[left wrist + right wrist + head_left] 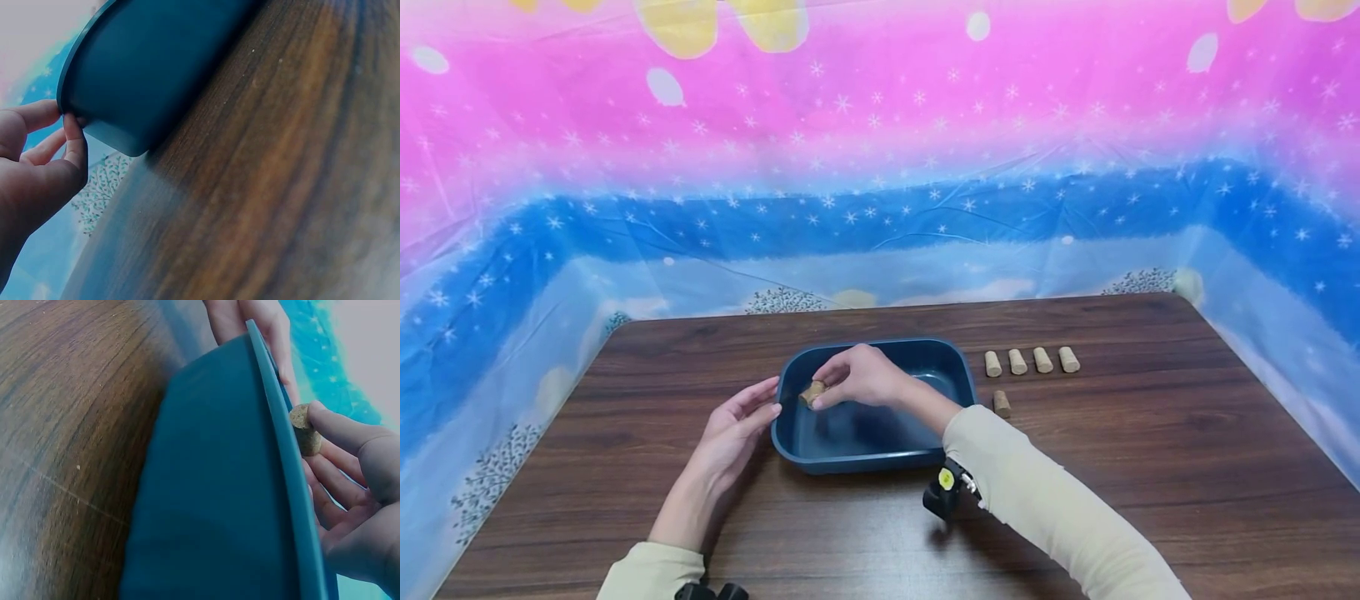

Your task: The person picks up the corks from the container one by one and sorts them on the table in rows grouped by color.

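Observation:
A dark blue rectangular pan (868, 460) with rounded corners lies on the wooden table. At its left end, my left hand (733, 433) holds the rim between thumb and fingers; the left wrist view shows the fingertips (75, 134) against the edge. My right hand (865, 377) reaches over the pan and pinches a cork stopper (812, 392) near the pan's left inner side. In the right wrist view the stopper (306, 431) sits between thumb and fingers, just beyond the rim. Several tapered cork stoppers (1017, 362) stand in a row right of the pan, and a single darker stopper (1002, 403) is nearer.
The brown wooden table (1150, 467) reaches back to a hanging cloth (880, 208) printed in pink and blue with snowflakes, which also closes off both sides. A black wrist camera (942, 492) hangs under the right sleeve, close to the pan's near right corner.

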Demonstrator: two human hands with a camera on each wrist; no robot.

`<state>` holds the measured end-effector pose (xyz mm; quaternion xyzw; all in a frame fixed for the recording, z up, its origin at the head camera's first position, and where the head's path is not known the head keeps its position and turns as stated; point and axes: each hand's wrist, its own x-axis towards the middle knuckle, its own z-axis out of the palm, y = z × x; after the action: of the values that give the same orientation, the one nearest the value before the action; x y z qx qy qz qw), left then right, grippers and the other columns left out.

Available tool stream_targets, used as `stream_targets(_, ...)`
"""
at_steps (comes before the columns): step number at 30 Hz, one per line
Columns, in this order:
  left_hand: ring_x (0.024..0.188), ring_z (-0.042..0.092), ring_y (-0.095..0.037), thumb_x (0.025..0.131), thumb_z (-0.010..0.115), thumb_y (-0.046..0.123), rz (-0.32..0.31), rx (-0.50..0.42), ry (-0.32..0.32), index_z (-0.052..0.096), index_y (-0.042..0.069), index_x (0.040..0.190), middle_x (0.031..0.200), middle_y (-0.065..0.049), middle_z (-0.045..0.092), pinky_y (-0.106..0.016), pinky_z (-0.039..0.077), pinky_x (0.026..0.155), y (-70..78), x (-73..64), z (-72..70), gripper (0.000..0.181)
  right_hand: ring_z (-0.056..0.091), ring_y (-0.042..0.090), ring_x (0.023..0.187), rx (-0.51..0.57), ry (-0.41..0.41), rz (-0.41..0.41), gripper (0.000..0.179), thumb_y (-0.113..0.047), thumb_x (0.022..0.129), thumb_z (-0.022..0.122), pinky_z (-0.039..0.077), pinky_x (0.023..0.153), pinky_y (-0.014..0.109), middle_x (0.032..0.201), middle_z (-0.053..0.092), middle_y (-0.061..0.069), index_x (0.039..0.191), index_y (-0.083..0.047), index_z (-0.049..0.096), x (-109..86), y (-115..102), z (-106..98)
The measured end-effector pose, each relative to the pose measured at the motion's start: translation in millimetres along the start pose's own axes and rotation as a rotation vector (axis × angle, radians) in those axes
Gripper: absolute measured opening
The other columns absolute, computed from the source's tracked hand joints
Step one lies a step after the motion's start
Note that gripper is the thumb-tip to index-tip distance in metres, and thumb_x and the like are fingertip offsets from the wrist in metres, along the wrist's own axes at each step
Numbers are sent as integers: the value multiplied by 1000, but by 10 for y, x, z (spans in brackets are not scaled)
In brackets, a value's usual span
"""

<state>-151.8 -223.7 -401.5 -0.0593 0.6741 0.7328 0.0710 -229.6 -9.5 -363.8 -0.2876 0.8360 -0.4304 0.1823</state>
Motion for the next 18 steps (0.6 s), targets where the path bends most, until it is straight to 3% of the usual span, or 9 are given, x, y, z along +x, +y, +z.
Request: stream_targets(18, 114, 52, -11, 97, 56, 5, 18, -6, 10, 35, -3, 146, 139, -16, 41, -18, 42, 95, -22, 8, 8, 54, 62, 14, 98, 95, 65, -16, 35, -19, 82, 79, 52, 83, 32, 100, 70, 0, 114, -7, 71, -266, 173, -362)
